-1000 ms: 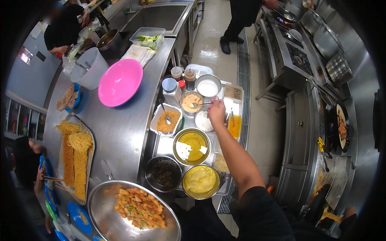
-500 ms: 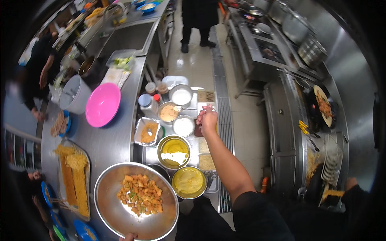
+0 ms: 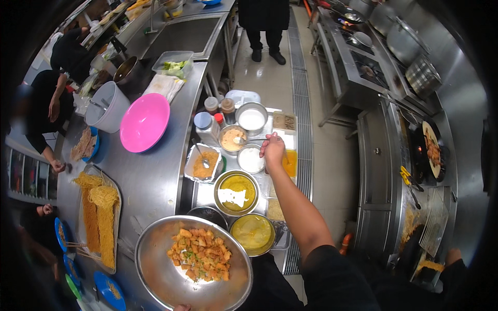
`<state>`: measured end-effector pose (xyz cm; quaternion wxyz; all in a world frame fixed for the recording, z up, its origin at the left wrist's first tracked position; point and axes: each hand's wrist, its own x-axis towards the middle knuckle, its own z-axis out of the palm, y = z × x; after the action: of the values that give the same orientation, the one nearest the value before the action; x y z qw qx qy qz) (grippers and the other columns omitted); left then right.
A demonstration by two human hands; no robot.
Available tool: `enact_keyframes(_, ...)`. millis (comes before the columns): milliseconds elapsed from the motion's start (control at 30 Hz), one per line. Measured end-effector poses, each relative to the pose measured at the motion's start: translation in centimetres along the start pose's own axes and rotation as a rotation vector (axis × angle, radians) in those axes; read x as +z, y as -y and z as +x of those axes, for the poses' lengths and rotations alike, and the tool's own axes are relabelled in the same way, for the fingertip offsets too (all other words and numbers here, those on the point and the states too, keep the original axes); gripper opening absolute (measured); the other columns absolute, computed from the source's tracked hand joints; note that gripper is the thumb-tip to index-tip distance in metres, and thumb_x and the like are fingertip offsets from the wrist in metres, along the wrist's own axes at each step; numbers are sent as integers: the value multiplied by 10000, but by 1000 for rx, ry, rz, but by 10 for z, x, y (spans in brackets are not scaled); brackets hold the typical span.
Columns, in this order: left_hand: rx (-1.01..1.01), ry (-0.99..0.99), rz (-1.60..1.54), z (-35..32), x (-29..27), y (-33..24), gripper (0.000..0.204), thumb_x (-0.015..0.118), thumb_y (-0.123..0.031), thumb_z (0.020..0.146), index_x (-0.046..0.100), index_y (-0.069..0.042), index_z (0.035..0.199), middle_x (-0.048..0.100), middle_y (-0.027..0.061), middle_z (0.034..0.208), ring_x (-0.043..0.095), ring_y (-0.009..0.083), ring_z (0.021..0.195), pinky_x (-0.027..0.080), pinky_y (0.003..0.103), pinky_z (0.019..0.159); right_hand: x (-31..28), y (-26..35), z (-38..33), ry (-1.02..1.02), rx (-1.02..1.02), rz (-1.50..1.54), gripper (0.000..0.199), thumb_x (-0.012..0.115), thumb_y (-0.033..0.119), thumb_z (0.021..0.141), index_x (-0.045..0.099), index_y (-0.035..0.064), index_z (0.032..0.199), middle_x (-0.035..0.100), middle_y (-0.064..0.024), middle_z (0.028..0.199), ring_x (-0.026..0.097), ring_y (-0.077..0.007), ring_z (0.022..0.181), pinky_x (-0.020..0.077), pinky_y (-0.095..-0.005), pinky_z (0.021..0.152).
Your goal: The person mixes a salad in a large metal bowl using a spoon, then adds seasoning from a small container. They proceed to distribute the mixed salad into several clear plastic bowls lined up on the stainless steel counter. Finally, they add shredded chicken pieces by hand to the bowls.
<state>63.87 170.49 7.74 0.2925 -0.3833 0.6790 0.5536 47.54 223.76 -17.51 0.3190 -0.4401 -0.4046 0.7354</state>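
Note:
Only a bit of my left hand (image 3: 182, 307) shows, closed on the near rim of a large metal mixing bowl (image 3: 150, 282). The bowl is tilted and holds diced, orange-brown pieces (image 3: 199, 254) with green bits. My right hand (image 3: 272, 147) is stretched out over the seasoning containers, fingers closed round a thin spoon handle. The spoon (image 3: 249, 139) reaches left to a small metal bowl of pale orange powder (image 3: 231, 133). Two metal bowls of white powder or grains, one far (image 3: 252, 119) and one near (image 3: 251, 158), stand close by.
Nearer stand two metal bowls with yellow contents (image 3: 239, 186) (image 3: 252, 231). A foil-lined tub (image 3: 197, 167) and shaker jars (image 3: 206, 127) are to their left. A pink bowl (image 3: 145, 123) and a noodle tray (image 3: 115, 228) sit on the steel counter. Stoves line the right; other people stand around.
The view has shifted, so most things appear farther right. My right hand has turned, and a spoon handle now shows between it and the orange powder. The mixing bowl stays in my left hand.

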Motion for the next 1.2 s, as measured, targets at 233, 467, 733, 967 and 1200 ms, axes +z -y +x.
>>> enact_keyframes(233,7,-233,-14,-24,-6,0,392,609,-13,797,602,47,1185,655,125,1055,646,265,934,550,395,819,32,-70,17,-5,-412,-542,366,463,296,1068,601,-14,929,611,-80,659,602,-180,555,469,-329,536)
enact_keyframes(467,-16,-221,-13,-34,17,-19,393,628,-19,773,612,55,1160,661,116,1024,636,253,954,528,389,852,35,-80,18,1,-182,-384,360,452,288,1072,605,-5,929,619,-86,690,603,-177,590,465,-334,575)
enact_keyframes(733,-74,-212,-49,-20,7,-1,235,621,-20,780,657,51,1001,659,123,896,647,246,805,538,351,704,24,-75,21,-71,59,20,392,390,354,1092,527,-12,1058,509,-55,644,472,-154,436,398,-304,365)
enact_keyframes(967,-8,-208,-19,-20,18,-4,188,637,-43,780,670,51,940,660,120,886,640,235,780,525,343,665,12,-73,33,-100,166,193,390,403,365,1092,511,-10,1093,512,-66,655,480,-178,458,419,-336,398)
enact_keyframes(1200,-15,-198,-29,-16,12,6,198,638,-43,772,672,53,943,667,126,902,648,243,810,533,356,705,10,-67,32,-45,105,235,376,390,358,1100,509,1,1092,513,-72,670,477,-179,480,424,-344,428)
